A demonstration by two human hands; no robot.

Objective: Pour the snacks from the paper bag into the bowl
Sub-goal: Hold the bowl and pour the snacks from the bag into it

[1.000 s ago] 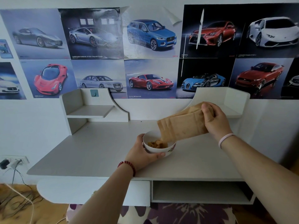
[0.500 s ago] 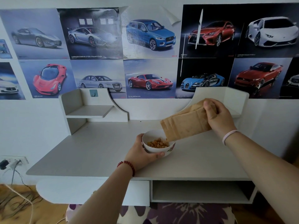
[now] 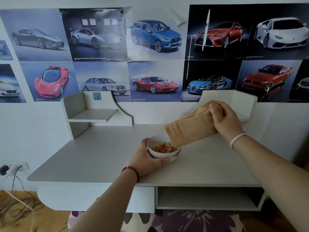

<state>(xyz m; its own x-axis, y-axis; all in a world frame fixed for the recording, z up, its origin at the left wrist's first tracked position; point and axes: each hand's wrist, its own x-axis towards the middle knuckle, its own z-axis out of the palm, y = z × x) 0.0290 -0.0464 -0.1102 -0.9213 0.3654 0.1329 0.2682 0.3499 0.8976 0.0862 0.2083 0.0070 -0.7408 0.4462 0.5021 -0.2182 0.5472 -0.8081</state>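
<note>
A white bowl (image 3: pixel 173 155) with a small pattern on its side stands on the grey desk (image 3: pixel 100 156). Golden-brown snacks (image 3: pixel 164 147) lie heaped inside it. My left hand (image 3: pixel 147 160) cups the bowl from its left and near side, thumb along the front rim. My right hand (image 3: pixel 224 120) grips the raised back end of a brown paper bag (image 3: pixel 190 129). The bag is tilted down to the left, and its open mouth hangs over the bowl's right rim, touching the snacks.
Two small white corner shelves (image 3: pixel 93 114) (image 3: pixel 240 104) stand at the desk's back, with car posters (image 3: pixel 155 52) on the wall above. An open cubby (image 3: pixel 207 196) sits under the desk top. A socket with cables (image 3: pixel 13 168) is at the lower left.
More snacks have filled the bowl. The bag has lifted slightly and its mouth has drawn toward the bowl's right rim. My left hand has stayed on the bowl.
</note>
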